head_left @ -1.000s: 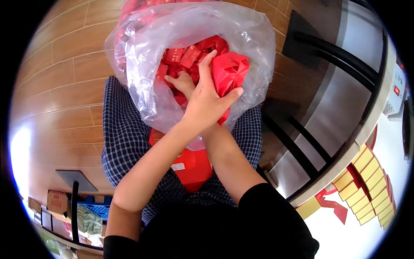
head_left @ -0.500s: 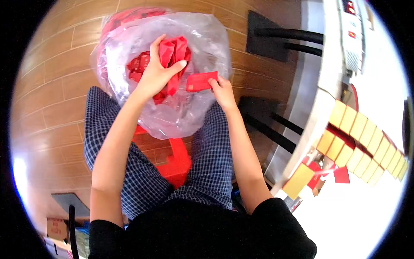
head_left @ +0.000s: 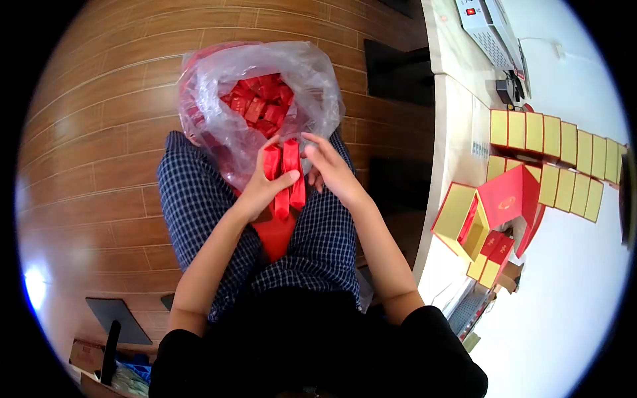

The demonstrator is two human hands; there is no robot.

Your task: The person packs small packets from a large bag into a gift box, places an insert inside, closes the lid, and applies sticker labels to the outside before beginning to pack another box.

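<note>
My left hand (head_left: 255, 192) is closed around several slim red packets (head_left: 282, 176) standing side by side, its thumb pressed across them. Just to their right is my right hand (head_left: 337, 174), fingers apart and curved toward the packets; whether the fingertips touch them I cannot tell. Nothing shows in its grasp. Beyond both hands a clear plastic bag (head_left: 318, 69) gapes on the floor between my knees, with many small red packets (head_left: 262, 103) lying inside.
A white table (head_left: 458, 119) runs along the right. Rows of gold-and-red boxes (head_left: 544, 132) stand on it, beside an opened gift box (head_left: 461, 215) and a white machine (head_left: 488, 33). Dark stool legs and bases are below. A cardboard box (head_left: 86, 355) sits lower left.
Both hands have come back from over the bag toward my lap, the left carrying the packets. The single packet in my right hand is no longer there. My view has shifted.
</note>
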